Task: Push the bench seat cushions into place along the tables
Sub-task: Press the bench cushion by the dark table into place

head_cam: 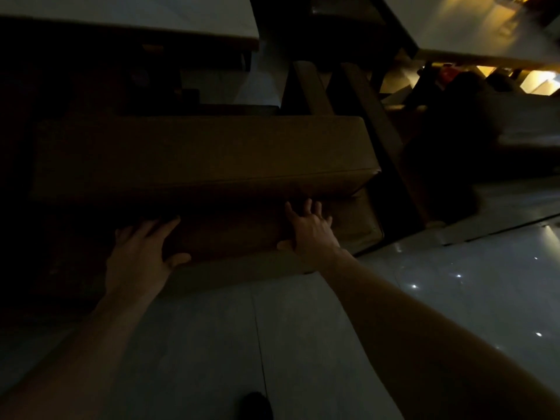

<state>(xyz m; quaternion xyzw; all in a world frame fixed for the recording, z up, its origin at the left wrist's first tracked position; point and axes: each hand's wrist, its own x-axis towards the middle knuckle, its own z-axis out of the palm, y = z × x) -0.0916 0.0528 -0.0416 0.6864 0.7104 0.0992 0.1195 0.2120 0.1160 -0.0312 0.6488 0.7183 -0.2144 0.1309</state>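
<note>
Nearest us, pale floor tiles point(303, 344) and both bare forearms reaching forward. Light is very low; detail is poor throughout.

Our left hand point(142, 256) lies flat with fingers spread and straight on the near face of the lower bench cushion point(236, 237), thumb hooked under its bottom edge. Our right hand point(309, 228) is likewise spread and pressing, fingertips up at the seam where the upper cushion point(197, 156) overhangs. Neither hand grips anything; both push with flat palms.

Key relation: the lower cushion lies directly ahead of the hands, its long axis running left to right across our view, square to the push direction. The right hand sits near the cushion's right end; the left hand is further in, and how far the cushion runs on into the dark at left we cannot tell. We judge a level push away from us is needed, with the right end likely to swing first.

Beyond, dark bench framing point(372, 122), then two pale table tops point(485, 28).
</note>
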